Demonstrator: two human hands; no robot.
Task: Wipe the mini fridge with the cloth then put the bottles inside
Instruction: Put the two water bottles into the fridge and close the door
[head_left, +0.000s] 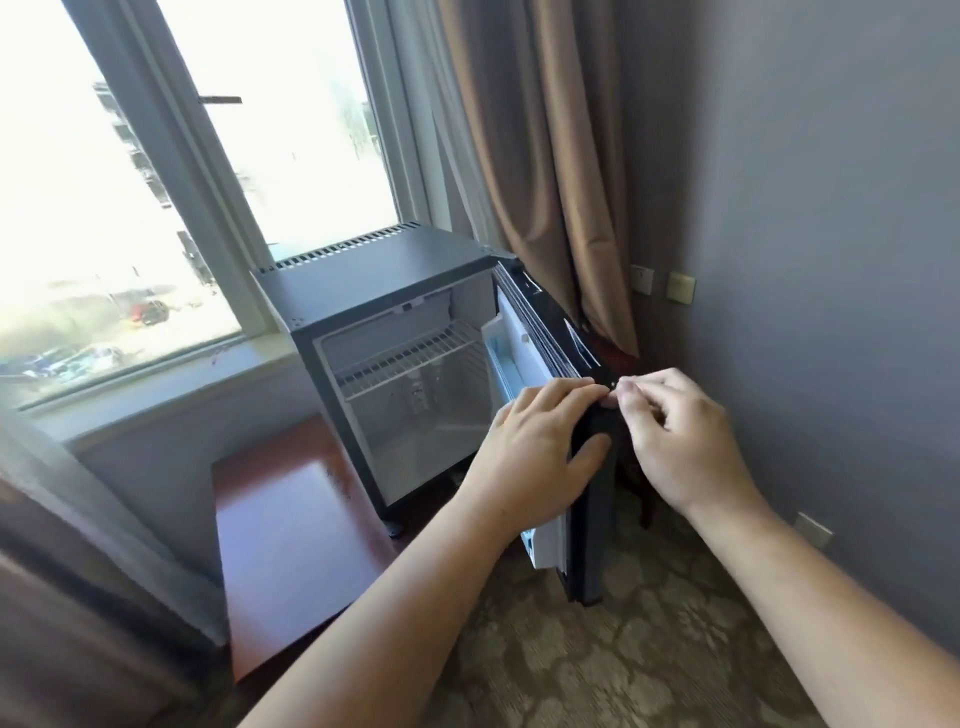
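Far left is the window (156, 182), then the low wooden table (280, 545). The mini fridge (374, 270) stands on the table's far right end. Its mouth faces me and a bit right, cavity white and bare, with one wire shelf (410, 358) across the upper part. No cloth or bottles in view, so judging by that, wiping has not started. My left hand (535, 447) is the one on the cavity side. Its fingers curl over the top of the door (592, 545) and the thumb presses the free edge, so it grips the door's upper corner. The door hangs wide open, hinged on the fridge's right side. Its free edge is nearest me, long axis upright, inner lining facing left toward the cavity. My right hand (685, 441) is on the door's outer side, fingers curled, tips meeting the left hand's tips at that same top corner. Cannot tell if it pinches anything there. Any wipe goes left and away from both hands, into the cavity, and the left hand is nearer. Curtain (540, 156) hangs behind the door, grey wall (831, 260) at right.
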